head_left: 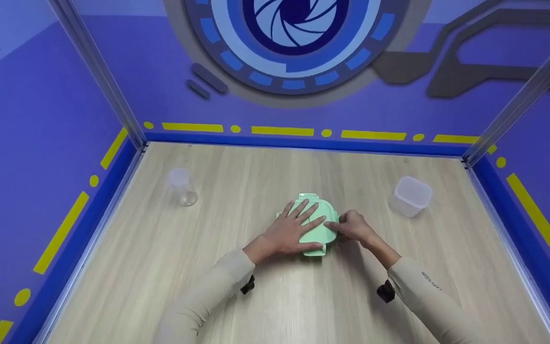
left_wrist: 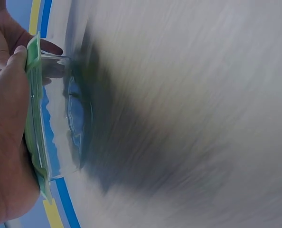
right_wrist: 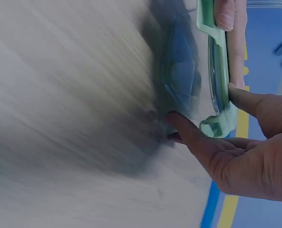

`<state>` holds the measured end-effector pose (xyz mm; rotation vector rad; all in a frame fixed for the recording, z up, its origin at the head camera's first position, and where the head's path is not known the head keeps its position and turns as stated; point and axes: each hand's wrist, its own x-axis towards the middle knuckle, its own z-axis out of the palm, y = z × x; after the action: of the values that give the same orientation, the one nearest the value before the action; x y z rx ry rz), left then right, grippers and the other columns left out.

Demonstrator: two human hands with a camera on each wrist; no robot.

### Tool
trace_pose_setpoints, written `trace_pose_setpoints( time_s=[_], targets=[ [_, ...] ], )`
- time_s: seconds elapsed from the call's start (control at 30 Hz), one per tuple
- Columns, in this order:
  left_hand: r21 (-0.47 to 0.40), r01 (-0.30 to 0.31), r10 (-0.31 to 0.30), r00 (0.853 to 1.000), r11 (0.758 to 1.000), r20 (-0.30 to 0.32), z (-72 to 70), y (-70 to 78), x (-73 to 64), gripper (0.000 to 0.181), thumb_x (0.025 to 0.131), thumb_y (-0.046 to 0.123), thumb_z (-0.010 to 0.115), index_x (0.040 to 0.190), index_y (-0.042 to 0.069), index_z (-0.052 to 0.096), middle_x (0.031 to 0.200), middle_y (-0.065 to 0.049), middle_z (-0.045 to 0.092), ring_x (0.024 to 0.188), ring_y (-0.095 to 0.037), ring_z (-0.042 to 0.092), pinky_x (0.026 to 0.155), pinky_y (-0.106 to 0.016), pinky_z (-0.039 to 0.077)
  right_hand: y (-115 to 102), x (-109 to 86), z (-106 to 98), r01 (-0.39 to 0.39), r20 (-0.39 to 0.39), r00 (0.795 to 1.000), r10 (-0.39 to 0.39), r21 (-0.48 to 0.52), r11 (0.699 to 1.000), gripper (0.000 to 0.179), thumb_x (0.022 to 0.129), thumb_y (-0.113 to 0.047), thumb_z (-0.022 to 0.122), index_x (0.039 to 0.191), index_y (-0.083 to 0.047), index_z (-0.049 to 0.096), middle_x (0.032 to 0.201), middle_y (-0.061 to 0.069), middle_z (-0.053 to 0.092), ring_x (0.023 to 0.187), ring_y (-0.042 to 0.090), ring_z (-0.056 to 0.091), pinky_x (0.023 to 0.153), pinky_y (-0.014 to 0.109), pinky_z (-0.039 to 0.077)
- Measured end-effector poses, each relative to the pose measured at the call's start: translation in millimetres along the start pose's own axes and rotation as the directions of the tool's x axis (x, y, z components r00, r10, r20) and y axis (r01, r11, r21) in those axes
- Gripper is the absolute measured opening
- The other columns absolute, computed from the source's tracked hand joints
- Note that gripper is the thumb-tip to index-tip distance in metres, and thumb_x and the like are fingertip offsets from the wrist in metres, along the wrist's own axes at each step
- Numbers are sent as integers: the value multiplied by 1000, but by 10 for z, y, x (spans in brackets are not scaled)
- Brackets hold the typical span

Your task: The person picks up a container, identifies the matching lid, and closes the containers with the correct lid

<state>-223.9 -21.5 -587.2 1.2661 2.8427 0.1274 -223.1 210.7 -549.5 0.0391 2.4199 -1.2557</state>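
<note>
A clear food container [left_wrist: 58, 128] with a light green lid [head_left: 320, 233] stands on the wooden table. My left hand [head_left: 288, 233] lies flat across the lid with its fingers spread. In the left wrist view, the left thumb runs along the lid's edge. At the container's right side is my right hand [head_left: 357, 228]. Its thumb touches the top of the lid, while its other fingers reach down beside a green side latch [right_wrist: 217, 127], as the right wrist view shows. The latch stands out from the container wall. The far side of the container is partly hidden by the left hand.
A clear cylindrical container [head_left: 180, 180] is at the left of the table [head_left: 227, 181]. To the right sits a translucent square tub [head_left: 411, 195]. Blue and purple panels with yellow marks border the table at the back and both sides.
</note>
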Motion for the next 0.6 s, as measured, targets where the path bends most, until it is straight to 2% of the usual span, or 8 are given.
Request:
trace_pose_setpoints(
  time_s=[0.07, 0.27, 0.43, 0.6],
  targets=[
    [0, 6, -6, 1000, 1000, 1, 17, 1, 8, 78, 100, 72, 34, 164, 33, 16, 174, -4, 7, 161, -32, 6, 128, -58, 11, -12, 24, -24, 9, 15, 1000, -9, -32, 999, 28, 96, -23, 73, 81, 0, 71, 67, 1, 67, 65, 12, 68, 69, 42, 64],
    [-14, 21, -22, 999, 1000, -35, 83, -1, -30, 78, 99, 73, 36, 164, 32, 19, 174, -4, 10, 161, -30, 8, 128, -59, 12, -82, 119, -96, -13, 95, 995, 23, -110, 994, 30, 94, -25, 76, 78, 0, 72, 65, 2, 67, 64, 12, 66, 65, 34, 61],
    [-8, 19, -20, 998, 1000, -63, 89, 29, -40, 77, 99, 72, 38, 163, 32, 22, 173, -5, 15, 161, -31, 12, 127, -60, 15, -109, 143, -137, -48, 170, 984, 63, -89, 995, 27, 95, -22, 75, 84, 3, 75, 70, 5, 71, 67, 12, 68, 71, 36, 62],
    [-13, 16, -17, 997, 1000, -70, 78, -6, 11, 77, 99, 72, 37, 163, 33, 22, 173, -4, 14, 161, -31, 11, 127, -61, 15, -146, 201, -190, -81, 235, 968, 92, -56, 995, 25, 98, -20, 71, 82, 0, 72, 69, 1, 70, 67, 10, 68, 75, 35, 62]
  ],
)
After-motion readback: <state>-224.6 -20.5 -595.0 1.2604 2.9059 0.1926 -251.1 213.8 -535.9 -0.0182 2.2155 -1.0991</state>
